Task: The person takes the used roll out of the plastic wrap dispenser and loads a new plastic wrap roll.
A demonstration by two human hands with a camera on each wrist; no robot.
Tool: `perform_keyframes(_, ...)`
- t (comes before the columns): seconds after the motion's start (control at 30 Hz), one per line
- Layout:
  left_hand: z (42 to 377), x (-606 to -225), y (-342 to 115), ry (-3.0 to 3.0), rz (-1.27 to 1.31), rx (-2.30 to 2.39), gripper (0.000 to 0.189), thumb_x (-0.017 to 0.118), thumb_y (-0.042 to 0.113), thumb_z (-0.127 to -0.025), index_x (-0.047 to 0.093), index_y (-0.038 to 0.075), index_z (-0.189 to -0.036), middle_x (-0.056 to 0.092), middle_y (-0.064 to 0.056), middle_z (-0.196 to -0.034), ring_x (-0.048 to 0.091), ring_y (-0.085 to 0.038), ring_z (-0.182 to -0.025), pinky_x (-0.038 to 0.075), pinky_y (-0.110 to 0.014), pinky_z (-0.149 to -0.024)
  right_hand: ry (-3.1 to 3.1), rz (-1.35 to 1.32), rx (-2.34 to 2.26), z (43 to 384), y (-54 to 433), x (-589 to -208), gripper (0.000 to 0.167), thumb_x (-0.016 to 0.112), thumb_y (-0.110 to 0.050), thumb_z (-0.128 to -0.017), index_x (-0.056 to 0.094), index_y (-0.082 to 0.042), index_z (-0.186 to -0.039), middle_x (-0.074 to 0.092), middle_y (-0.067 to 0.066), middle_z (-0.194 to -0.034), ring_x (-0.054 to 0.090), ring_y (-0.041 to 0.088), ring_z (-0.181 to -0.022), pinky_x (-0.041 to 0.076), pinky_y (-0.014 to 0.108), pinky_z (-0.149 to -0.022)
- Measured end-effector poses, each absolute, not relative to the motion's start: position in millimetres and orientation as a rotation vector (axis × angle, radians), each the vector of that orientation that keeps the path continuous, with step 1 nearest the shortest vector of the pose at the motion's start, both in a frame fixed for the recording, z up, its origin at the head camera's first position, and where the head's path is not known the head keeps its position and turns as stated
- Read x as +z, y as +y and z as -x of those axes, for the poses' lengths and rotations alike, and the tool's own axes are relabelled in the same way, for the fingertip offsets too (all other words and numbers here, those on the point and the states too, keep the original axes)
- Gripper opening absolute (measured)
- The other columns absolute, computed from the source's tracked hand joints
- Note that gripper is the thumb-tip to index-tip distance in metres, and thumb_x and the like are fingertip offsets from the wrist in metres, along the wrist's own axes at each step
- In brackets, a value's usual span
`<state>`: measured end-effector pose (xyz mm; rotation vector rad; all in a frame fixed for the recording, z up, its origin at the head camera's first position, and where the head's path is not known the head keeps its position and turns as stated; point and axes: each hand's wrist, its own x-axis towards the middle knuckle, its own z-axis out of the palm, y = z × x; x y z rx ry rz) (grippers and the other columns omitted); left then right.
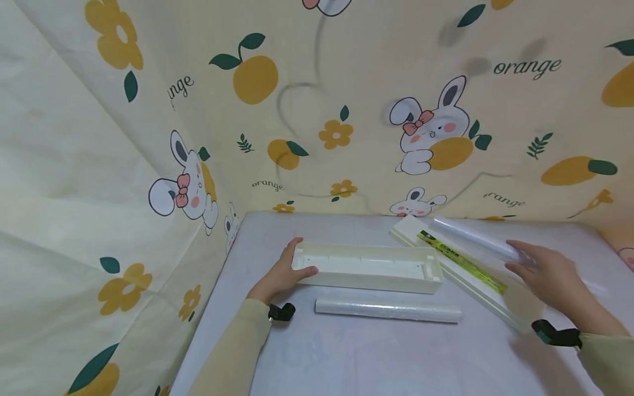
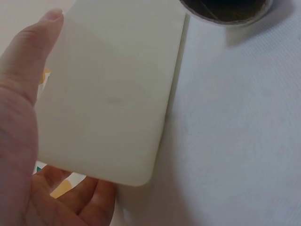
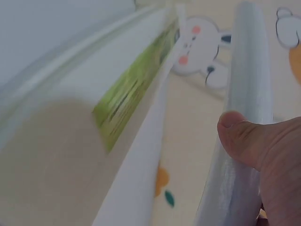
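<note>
My left hand (image 1: pixel 279 275) grips the left end of a long cream plastic box (image 1: pixel 366 279), thumb over its near side. The box stands open side up, showing an empty white inside. In the left wrist view, the thumb lies on the smooth wall (image 2: pixel 113 94) and the other fingers reach under its end. With my right hand (image 1: pixel 552 280) I hold a clear plastic wrap roll (image 1: pixel 475 239), raised at the right; its near end is partly hidden by the hand. The thumb (image 3: pixel 240 134) presses along the roll in the right wrist view.
A second plastic wrap roll (image 1: pixel 388 311) lies on the table (image 1: pixel 337 357) in front of the box. Right of the box, a long cream lid (image 1: pixel 410 226) with a green-yellow label (image 1: pixel 463 263) lies slanted. A printed cloth wall (image 1: pixel 366 82) rises behind the table.
</note>
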<state>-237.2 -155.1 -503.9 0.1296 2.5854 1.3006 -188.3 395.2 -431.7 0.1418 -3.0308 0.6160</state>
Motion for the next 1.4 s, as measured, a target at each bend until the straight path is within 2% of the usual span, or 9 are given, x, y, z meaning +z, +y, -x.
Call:
perform_keyframes(0.1, 237, -504, -155, 2.582, -0.129, 1.305, 0.099, 0.075, 0.050, -0.080, 0.012, 0.031, -0.153, 0.022, -0.005, -0.156, 0.027, -0.028, -0.139, 0.021, -0.058, -0.110, -3.013, -0.215, 0.590, 190, 383, -427, 0.065, 0.067, -0.037, -0.091, 0.044, -0.004, -0.142, 0.046, 0.038, -0.130, 0.040, 0.058, -0.114, 0.030, 0.075, -0.084)
perform_keyframes(0.33, 238, -504, -155, 2.585, -0.145, 1.309, 0.099, 0.076, 0.050, -0.080, 0.012, 0.030, -0.153, 0.024, -0.006, -0.154, 0.028, -0.027, -0.137, 0.021, -0.057, -0.110, -2.999, -0.289, 0.588, 196, 362, -422, 0.063, 0.071, -0.032, -0.089, 0.047, -0.006, -0.141, 0.048, 0.036, -0.131, 0.040, 0.057, -0.116, 0.028, 0.073, -0.088)
perform_keyframes(0.57, 239, -504, -156, 2.575, -0.141, 1.313, 0.099, 0.075, 0.050, -0.080, 0.012, 0.031, -0.153, 0.022, -0.005, -0.155, 0.027, -0.027, -0.138, 0.021, -0.057, -0.110, -2.943, -0.393, 0.606, 197, 338, -420, 0.059, 0.074, -0.022, -0.086, 0.051, -0.005, -0.138, 0.052, 0.033, -0.128, 0.046, 0.053, -0.112, 0.034, 0.071, -0.086)
perform_keyframes(0.67, 240, -505, -156, 2.569, -0.132, 1.317, 0.100, 0.076, 0.050, -0.079, 0.012, 0.031, -0.153, 0.022, -0.005, -0.155, 0.026, -0.027, -0.138, 0.020, -0.057, -0.110, -2.952, -0.409, 0.632, 198, 324, -419, 0.059, 0.073, -0.024, -0.087, 0.051, -0.006, -0.138, 0.052, 0.031, -0.129, 0.044, 0.053, -0.114, 0.032, 0.070, -0.088)
perform_keyframes(0.8, 240, -506, -156, 2.568, -0.123, 1.322, 0.101, 0.077, 0.052, -0.078, 0.013, 0.032, -0.153, 0.022, -0.005, -0.156, 0.027, -0.028, -0.138, 0.020, -0.058, -0.110, -2.996, -0.385, 0.689, 201, 308, -418, 0.061, 0.070, -0.036, -0.089, 0.049, -0.005, -0.137, 0.052, 0.028, -0.129, 0.043, 0.051, -0.115, 0.031, 0.069, -0.090)
perform_keyframes(1.0, 240, -507, -156, 2.567, -0.129, 1.328, 0.101, 0.077, 0.051, -0.078, 0.012, 0.032, -0.153, 0.022, -0.007, -0.156, 0.026, -0.029, -0.139, 0.020, -0.058, -0.110, -3.048, -0.379, 0.753, 207, 283, -418, 0.064, 0.067, -0.046, -0.089, 0.048, -0.005, -0.135, 0.055, 0.023, -0.123, 0.046, 0.045, -0.113, 0.035, 0.066, -0.092)
perform_keyframes(1.23, 239, -505, -157, 2.562, -0.124, 1.334, 0.101, 0.077, 0.049, -0.078, 0.012, 0.032, -0.153, 0.024, -0.007, -0.155, 0.026, -0.028, -0.140, 0.020, -0.056, -0.111, -2.995, -0.493, 0.746, 210, 259, -425, 0.051, 0.073, -0.030, -0.087, 0.055, -0.007, -0.129, 0.060, 0.019, -0.120, 0.051, 0.041, -0.112, 0.039, 0.061, -0.092)
perform_keyframes(1.4, 239, -506, -157, 2.572, -0.149, 1.336, 0.101, 0.077, 0.048, -0.079, 0.012, 0.030, -0.153, 0.026, -0.008, -0.154, 0.027, -0.029, -0.139, 0.020, -0.056, -0.111, -2.976, -0.564, 0.726, 210, 246, -430, 0.047, 0.074, -0.029, -0.087, 0.059, -0.009, -0.126, 0.062, 0.014, -0.119, 0.054, 0.038, -0.110, 0.041, 0.057, -0.092)
